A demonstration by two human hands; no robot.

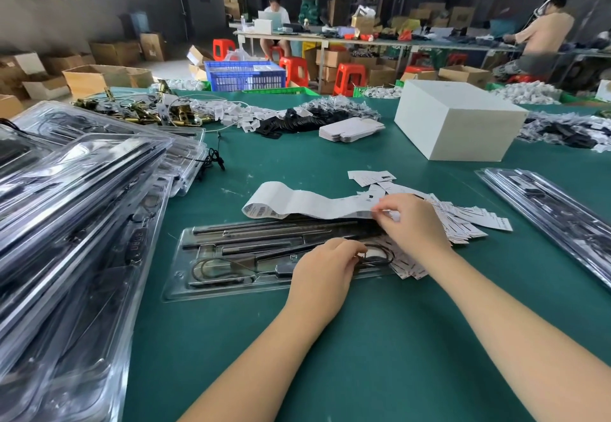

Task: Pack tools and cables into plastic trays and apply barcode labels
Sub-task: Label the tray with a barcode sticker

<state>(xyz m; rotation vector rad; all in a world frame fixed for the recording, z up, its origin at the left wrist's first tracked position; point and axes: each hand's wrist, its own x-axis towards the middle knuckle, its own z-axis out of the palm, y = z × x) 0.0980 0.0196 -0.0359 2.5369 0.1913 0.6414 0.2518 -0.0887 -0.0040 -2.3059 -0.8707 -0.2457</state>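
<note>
A clear plastic tray [185, 284] lies on the green table in front of me, holding black rods and a coiled black cable [215, 271]. My left hand [325, 268] rests on the tray's right part, its fingers curled at the cable there. A long white strip of barcode labels [297, 203] curls across the table just behind the tray. My right hand [410, 220] pinches that strip at its right end, above a heap of loose white label cards [469, 223].
A tall stack of packed clear trays [76, 207] fills the left side. Another packed tray [555, 210] lies at the right. A white box [459, 121], flat cartons [350, 130] and piles of small parts lie at the back. People work at far tables.
</note>
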